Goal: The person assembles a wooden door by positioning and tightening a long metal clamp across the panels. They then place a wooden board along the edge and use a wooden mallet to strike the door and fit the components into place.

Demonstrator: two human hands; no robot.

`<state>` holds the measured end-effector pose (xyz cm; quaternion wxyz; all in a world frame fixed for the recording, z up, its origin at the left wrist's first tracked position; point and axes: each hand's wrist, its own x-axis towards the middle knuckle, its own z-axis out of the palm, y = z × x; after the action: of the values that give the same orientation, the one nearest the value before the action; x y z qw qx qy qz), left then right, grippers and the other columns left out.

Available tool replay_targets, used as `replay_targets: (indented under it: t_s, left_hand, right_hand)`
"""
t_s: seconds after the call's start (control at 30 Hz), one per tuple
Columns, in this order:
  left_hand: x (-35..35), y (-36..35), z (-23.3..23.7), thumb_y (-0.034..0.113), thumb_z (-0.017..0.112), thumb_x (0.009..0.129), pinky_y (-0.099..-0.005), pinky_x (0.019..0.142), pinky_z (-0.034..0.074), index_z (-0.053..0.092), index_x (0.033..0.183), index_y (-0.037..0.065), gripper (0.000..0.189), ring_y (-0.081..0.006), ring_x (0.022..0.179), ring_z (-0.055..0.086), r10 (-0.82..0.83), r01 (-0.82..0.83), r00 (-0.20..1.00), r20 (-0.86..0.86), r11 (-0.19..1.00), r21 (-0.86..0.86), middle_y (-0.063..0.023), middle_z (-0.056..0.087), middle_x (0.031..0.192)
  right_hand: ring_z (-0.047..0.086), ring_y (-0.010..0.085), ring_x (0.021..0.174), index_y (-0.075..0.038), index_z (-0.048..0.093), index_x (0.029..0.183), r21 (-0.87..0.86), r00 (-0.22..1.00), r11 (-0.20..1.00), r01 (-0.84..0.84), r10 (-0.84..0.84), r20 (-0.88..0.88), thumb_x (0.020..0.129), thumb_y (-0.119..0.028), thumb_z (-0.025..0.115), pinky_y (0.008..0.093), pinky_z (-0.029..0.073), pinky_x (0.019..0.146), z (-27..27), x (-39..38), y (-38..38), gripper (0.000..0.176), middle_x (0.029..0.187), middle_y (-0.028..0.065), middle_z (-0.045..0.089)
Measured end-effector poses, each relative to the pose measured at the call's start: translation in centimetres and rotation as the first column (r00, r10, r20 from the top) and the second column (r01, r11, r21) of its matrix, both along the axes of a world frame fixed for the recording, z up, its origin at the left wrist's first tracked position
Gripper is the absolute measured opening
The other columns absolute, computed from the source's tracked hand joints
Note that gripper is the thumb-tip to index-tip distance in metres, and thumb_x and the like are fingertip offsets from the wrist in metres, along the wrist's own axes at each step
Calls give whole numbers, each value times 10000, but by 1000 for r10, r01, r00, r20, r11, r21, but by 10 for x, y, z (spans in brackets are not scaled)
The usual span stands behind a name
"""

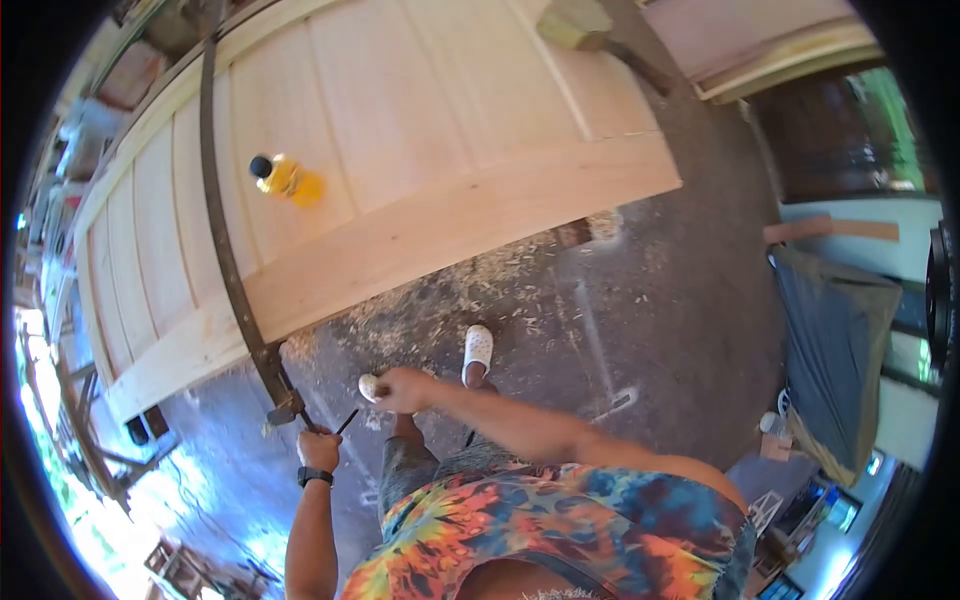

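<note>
A long dark metal bar clamp (222, 220) lies across a pale wooden panel door (430, 215), its screw end jutting past the near edge. My left hand (318, 450), with a dark watch on the wrist, is closed around the clamp's screw end. A thin dark rod (347, 421) sticks out up and right beside that hand. To the right, my right hand (405, 388) is closed in front of my legs, apart from the clamp. Whatever its fingers hold, if anything, is hidden. A white shoe (369, 387) shows just behind it.
On the door stands a bottle of orange-yellow liquid (290, 182) with a black cap. A mallet-like tool (590, 35) lies at the far right corner. Wood shavings (440, 275) litter the floor below the door. A dark cloth-covered piece (835, 345) leans at the right.
</note>
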<state>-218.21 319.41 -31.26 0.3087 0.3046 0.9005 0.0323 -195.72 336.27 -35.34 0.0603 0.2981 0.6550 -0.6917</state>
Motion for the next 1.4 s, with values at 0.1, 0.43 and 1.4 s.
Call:
replay_targets:
  t_s: [0.1, 0.43, 1.4]
  left_hand:
    - [-1, -1, -4, 92, 771, 569, -393, 608, 527, 666, 673, 3, 172, -305, 611, 670, 44, -44, 999, 9, 999, 3, -165, 661, 631]
    - [-39, -34, -54, 247, 728, 773, -435, 639, 534, 735, 749, 63, 186, -304, 697, 688, -851, 792, 515, -102, 517, -325, -160, 688, 717]
    - [-330, 10, 56, 255, 718, 798, -470, 955, 448, 557, 1238, 36, 518, -379, 1093, 571, -588, 597, 775, -229, 564, 570, -221, 594, 1209]
  right_hand:
    - [678, 170, 832, -11, 709, 1063, -281, 985, 951, -129, 91, -144, 873, -210, 698, 294, 552, 752, 108, 143, 151, 275, 974, 93, 727]
    - [441, 325, 1329, -32, 391, 1430, 962, 591, -53, -269, -798, 121, 825, -188, 559, 429, 380, 1084, 119, 359, 496, 647, 1435, 216, 445]
    - [615, 215, 634, -38, 548, 1047, 108, 87, 128, 986, -943, 322, 775, -90, 655, 351, 517, 683, 185, -51, -215, 297, 747, 73, 608]
